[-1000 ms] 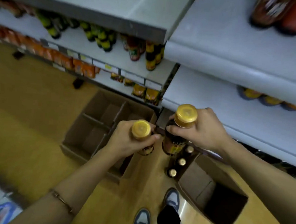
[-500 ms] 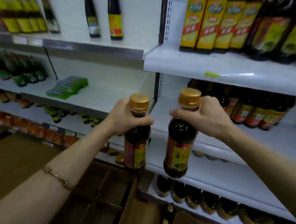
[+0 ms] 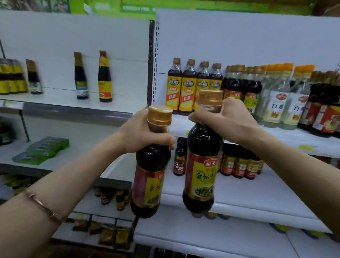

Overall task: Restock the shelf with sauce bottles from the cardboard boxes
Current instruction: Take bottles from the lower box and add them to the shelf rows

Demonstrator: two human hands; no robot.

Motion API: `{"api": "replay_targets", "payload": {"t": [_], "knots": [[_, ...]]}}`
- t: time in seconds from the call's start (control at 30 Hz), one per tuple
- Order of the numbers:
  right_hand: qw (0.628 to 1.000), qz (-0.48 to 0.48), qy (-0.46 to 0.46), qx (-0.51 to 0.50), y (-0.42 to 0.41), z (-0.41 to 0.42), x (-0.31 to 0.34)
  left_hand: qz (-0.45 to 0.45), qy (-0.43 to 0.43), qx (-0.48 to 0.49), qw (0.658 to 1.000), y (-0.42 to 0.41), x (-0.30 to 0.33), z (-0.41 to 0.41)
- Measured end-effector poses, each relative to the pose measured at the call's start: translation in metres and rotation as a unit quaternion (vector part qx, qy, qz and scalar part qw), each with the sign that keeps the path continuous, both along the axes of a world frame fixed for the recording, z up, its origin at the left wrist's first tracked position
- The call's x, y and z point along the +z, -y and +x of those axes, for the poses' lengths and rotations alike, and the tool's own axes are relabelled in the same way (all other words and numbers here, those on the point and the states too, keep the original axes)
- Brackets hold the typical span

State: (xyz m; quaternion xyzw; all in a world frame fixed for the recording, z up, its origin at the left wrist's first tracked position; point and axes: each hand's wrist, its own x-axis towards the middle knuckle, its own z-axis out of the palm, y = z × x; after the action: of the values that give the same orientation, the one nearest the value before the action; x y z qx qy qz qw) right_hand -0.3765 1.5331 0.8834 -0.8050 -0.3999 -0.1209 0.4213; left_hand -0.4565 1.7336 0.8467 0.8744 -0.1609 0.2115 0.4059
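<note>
Two bare forearms come in from the bottom corners, no sleeves showing anywhere, so short sleeves or rolled up past the edge of the shot, can't tell which. The left hand [image 3: 142,133] and right hand [image 3: 229,121] have no gloves and no rings that I can make out. Only thing worn is a thin bracelet [image 3: 43,206] on the left wrist, rose-gold looking metal, plain narrow band with what might be a small clasp or joint partway along, a bit blurry.
</note>
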Motion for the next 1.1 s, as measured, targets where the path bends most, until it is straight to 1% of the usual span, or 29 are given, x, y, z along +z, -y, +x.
{"api": "replay_targets", "payload": {"t": [0.17, 0.33, 0.53, 0.7, 0.87, 1.0, 1.1], "knots": [[0.999, 0.004, 0.007, -0.036, 0.027, -0.006, 0.019, 0.006, 0.016, -0.015, 1.000, 0.022, 0.008, 0.004], [0.997, 0.005, 0.025, -0.071, 0.060, -0.015, 0.031, -0.016, 0.006, -0.075, 0.997, 0.058, 0.013, 0.011], [0.994, 0.009, 0.012, -0.108, 0.119, -0.018, 0.036, -0.018, 0.007, -0.119, 0.993, 0.116, 0.024, 0.027], [0.987, 0.013, 0.011, -0.161, 0.194, -0.021, 0.040, -0.026, 0.014, -0.150, 0.988, 0.187, 0.031, 0.046], [0.979, -0.012, 0.021, -0.201, 0.292, -0.021, 0.049, -0.064, -0.004, -0.201, 0.977, 0.289, 0.033, 0.056], [0.975, -0.009, 0.027, -0.219, 0.368, -0.027, 0.054, -0.076, -0.002, -0.219, 0.973, 0.367, 0.035, 0.066], [0.968, -0.014, 0.037, -0.249, 0.419, -0.035, 0.055, -0.088, -0.003, -0.248, 0.965, 0.420, 0.036, 0.069]]}}
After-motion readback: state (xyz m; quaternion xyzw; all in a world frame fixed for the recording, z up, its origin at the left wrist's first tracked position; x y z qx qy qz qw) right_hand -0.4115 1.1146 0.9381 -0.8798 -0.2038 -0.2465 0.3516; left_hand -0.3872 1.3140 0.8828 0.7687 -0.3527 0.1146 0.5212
